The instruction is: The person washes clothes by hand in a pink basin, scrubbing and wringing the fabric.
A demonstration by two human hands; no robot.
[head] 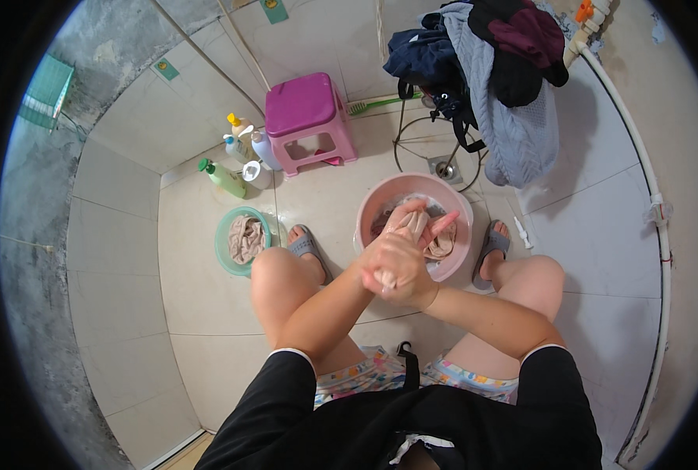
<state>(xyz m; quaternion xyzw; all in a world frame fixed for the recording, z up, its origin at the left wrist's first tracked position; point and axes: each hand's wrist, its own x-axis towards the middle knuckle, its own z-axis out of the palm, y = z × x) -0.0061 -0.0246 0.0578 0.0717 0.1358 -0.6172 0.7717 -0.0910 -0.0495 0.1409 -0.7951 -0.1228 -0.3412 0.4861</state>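
Note:
Over the pink plastic basin [368,197], my two hands are close together on a twisted beige cloth [415,221]. My left hand [391,228] has the upper part of it, with some fingers stretched out. Lower down, my right hand [400,265] is closed round the cloth, and a bit sticks out below the fist. More wet beige cloth [441,244] and darker fabric lie in the basin in sudsy water, partly hidden by my hands. Beside my left knee, a small green basin [222,258] contains a crumpled beige cloth [246,238].
A pink stool [302,106] stands by the wall beside several bottles [225,179]. Clothes [502,88] are heaped on a wire stand [397,141] near a floor drain [445,170]. A green long-handled brush [378,106] lies along the wall. A white pipe [648,170] runs at right.

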